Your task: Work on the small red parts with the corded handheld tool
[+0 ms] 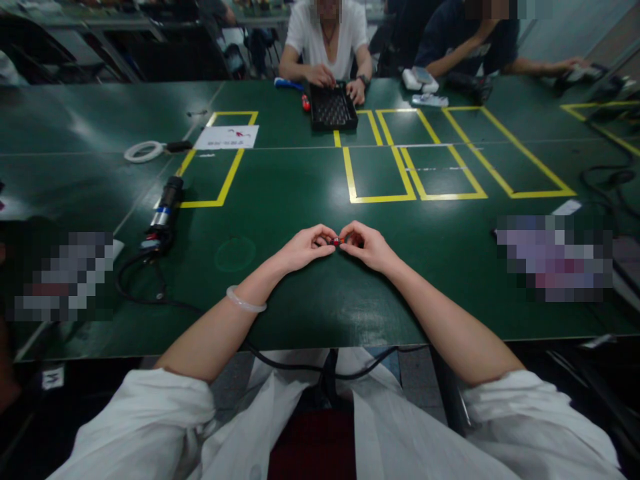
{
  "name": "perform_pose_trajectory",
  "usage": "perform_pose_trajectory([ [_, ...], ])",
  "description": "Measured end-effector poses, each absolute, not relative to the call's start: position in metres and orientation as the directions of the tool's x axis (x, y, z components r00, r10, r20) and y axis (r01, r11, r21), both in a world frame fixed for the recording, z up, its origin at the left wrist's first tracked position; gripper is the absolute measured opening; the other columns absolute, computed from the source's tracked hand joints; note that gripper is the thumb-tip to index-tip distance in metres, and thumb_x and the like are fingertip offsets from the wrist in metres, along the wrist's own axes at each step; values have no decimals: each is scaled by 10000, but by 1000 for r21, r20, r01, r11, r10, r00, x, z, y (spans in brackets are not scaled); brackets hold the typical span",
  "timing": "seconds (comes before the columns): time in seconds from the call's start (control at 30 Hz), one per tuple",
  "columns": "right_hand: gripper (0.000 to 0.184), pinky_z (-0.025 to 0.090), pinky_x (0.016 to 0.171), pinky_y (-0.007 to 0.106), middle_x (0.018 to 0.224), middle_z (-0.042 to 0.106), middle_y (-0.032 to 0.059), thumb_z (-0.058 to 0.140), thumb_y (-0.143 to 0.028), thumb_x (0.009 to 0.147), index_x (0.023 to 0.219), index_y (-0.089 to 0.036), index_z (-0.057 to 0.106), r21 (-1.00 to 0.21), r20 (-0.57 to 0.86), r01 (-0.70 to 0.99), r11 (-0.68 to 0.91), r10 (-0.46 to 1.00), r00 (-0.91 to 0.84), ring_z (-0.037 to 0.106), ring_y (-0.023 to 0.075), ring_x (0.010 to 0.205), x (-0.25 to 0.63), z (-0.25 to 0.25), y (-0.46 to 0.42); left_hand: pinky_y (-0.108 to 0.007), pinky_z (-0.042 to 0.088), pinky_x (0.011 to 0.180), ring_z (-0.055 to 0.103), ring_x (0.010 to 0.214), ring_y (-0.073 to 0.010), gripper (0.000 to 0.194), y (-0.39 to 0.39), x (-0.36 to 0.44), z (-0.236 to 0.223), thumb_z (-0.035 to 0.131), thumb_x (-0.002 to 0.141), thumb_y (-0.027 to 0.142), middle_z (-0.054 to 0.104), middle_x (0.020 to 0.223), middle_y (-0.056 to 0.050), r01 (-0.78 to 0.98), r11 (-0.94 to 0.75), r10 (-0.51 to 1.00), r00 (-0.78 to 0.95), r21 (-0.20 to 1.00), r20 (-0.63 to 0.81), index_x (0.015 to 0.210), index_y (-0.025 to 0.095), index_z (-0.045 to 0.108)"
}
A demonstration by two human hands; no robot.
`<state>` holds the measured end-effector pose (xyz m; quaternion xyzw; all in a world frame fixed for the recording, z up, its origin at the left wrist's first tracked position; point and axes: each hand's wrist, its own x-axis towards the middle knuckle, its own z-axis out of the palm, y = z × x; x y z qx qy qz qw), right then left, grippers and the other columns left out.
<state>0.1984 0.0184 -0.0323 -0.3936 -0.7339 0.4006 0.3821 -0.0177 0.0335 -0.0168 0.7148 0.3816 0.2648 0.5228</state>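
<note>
My left hand [311,246] and my right hand [367,247] meet above the green table [310,180], fingertip to fingertip. Between them is a small red-and-black part [337,242] with an orange bit on its right side. The left fingers pinch its left end, and the right thumb and fingers close on its right end. Most of the part is covered by the fingertips, and it is too small for its kind to be made out. A pale bracelet [246,301] circles my left forearm.
Left of me lies a black-and-silver cylindrical tool [166,207] with a cable. Beyond it are a white paper [227,137] and a coiled white cord [144,152]. Yellow tape [385,199] marks rectangles. Across the table a person in white handles a black tray [334,125]; another sits farther right.
</note>
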Motion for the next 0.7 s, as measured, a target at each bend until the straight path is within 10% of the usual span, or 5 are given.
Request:
perform_pose_trajectory([
  [0.7, 139, 456, 712, 283, 924, 608, 24, 622, -192, 835, 967, -207, 579, -735, 325, 414, 537, 815, -480, 574, 144, 746, 197, -31, 15, -233, 436, 676, 568, 741, -113, 307, 33, -16, -19, 714, 794, 360, 616, 872, -35, 259, -177, 844, 536, 949, 11, 956, 133, 586],
])
